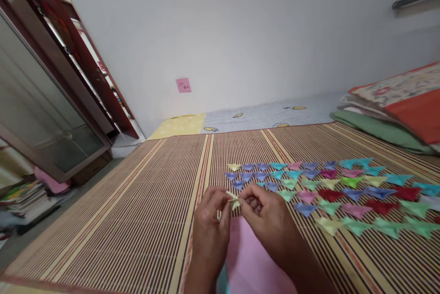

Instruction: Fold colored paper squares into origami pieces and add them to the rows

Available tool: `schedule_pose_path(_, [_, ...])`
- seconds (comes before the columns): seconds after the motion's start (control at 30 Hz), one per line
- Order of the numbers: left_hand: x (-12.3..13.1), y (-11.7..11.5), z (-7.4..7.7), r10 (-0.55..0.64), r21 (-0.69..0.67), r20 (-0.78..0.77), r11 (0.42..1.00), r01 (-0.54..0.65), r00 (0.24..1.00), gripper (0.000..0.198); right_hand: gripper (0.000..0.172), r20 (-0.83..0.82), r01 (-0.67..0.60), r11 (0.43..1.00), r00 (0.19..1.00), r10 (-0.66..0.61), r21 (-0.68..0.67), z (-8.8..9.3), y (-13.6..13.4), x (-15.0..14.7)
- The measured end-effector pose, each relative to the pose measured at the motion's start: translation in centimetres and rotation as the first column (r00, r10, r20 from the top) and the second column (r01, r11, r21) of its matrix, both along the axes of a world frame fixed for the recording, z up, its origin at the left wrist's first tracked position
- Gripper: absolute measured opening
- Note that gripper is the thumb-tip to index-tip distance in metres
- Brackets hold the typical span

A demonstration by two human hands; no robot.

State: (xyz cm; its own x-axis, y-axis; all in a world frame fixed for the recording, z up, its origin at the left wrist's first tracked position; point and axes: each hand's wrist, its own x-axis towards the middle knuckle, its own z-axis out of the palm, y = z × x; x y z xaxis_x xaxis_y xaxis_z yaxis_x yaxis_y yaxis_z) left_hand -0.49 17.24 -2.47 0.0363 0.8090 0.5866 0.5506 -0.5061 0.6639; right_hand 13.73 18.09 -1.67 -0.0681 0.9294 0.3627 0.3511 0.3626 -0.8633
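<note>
Between my two hands is a small pale-yellow piece of folded paper (pixel 235 203), pinched at its ends. My left hand (pixel 212 214) is closed on its left side, thumb against fingers. From the right, my right hand (pixel 263 214) pinches the other side. Below the hands lies a pink sheet (pixel 252 257), with a bit of teal (pixel 222 280) at its left edge. Rows of small folded paper pieces (pixel 328 195) in blue, green, pink, red and yellow spread over the mat to the right. My hands cover part of the nearest pieces.
A striped bamboo mat (pixel 137 202) lies under everything. Folded bedding (pixel 388 115) is stacked at the right by the wall. A pink note (pixel 183 85) sticks to the white wall (pixel 240 33). At left are a glass-panelled door (pixel 44 97) and a pile of books (pixel 24 202).
</note>
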Motion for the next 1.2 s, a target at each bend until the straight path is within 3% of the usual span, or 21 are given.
schedule_pose_path(0.43, [0.0,-0.9,0.0,-0.149,-0.006,-0.124,0.989,0.15,0.981,0.024,0.012,-0.093,0.003,0.998,0.996,-0.009,-0.065,-1.1,-0.8,1.8])
schedule_pose_path(0.57, [0.6,-1.1,0.1,-0.163,-0.092,-0.082,0.984,0.156,0.983,0.02,0.013,-0.104,0.051,0.996,0.993,-0.058,-0.071,-1.9,-1.5,1.6])
schedule_pose_path(0.67, [1.0,-1.3,0.4,-0.202,-0.084,-0.011,0.976,0.2,0.979,0.018,0.014,-0.087,0.108,0.991,0.99,-0.114,-0.075,-2.2,-1.6,3.6])
schedule_pose_path(0.83, [0.7,-1.1,0.5,-0.155,-0.193,0.184,0.963,0.19,0.971,0.027,0.014,0.033,0.303,0.949,0.953,-0.301,-0.088,-3.5,-0.2,11.3])
schedule_pose_path(0.93, [0.4,-0.6,-0.1,-0.113,-0.262,0.258,0.948,0.182,0.96,0.025,0.016,0.165,0.345,0.929,0.932,-0.323,-0.131,-5.4,1.1,14.1])
schedule_pose_path(1.0, [0.3,-0.3,-0.5,-0.116,-0.284,0.262,0.939,0.192,0.958,0.024,0.012,0.253,0.347,0.923,0.92,-0.3,-0.166,-6.6,2.1,14.2])
schedule_pose_path(1.1, [0.4,0.0,-0.8,-0.136,-0.298,0.263,0.93,0.215,0.955,0.022,0.029,0.35,0.341,0.916,0.902,-0.255,-0.21,-7.8,3.5,13.1])
schedule_pose_path(1.2, [0.3,0.1,-0.9,-0.141,-0.309,0.257,0.925,0.22,0.956,0.021,0.032,0.416,0.355,0.904,0.879,-0.234,-0.24,-8.4,4.4,12.0])
